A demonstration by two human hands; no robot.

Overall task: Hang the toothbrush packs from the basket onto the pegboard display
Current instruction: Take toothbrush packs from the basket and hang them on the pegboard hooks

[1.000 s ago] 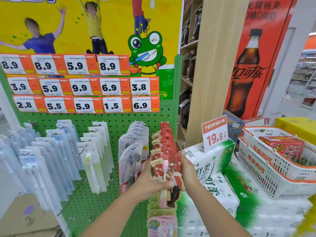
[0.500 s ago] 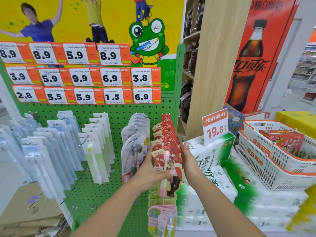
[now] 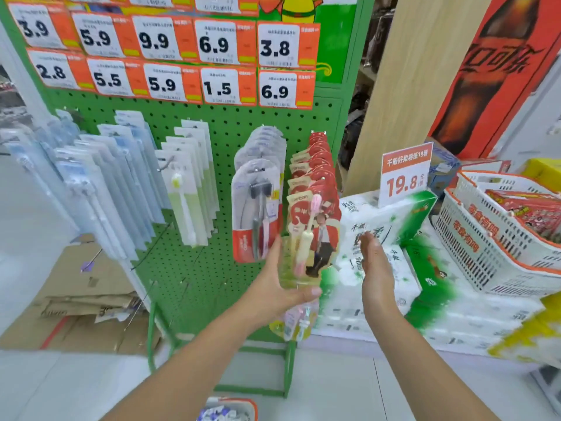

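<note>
Here a red toothbrush pack (image 3: 314, 226) with a pink and cream brush is cupped from below by the curled left hand (image 3: 280, 287). It hangs upright on the green pegboard (image 3: 212, 132), bristles up. The right hand (image 3: 375, 265) is held flat, fingers straight, just beside it.

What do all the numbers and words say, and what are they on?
"3.9", "5.9", "9.9", "6.9", "3.8": upper row of price tags.
"2.8", "5.5", "5.9", "1.5", "6.9": lower row of price tags.
"19.8": orange and white price sign on the tissue packs.
Chinese characters on the red bottle poster, white basket and price sign: I can't read them surely.
Small print on tags: too blurred.
</note>
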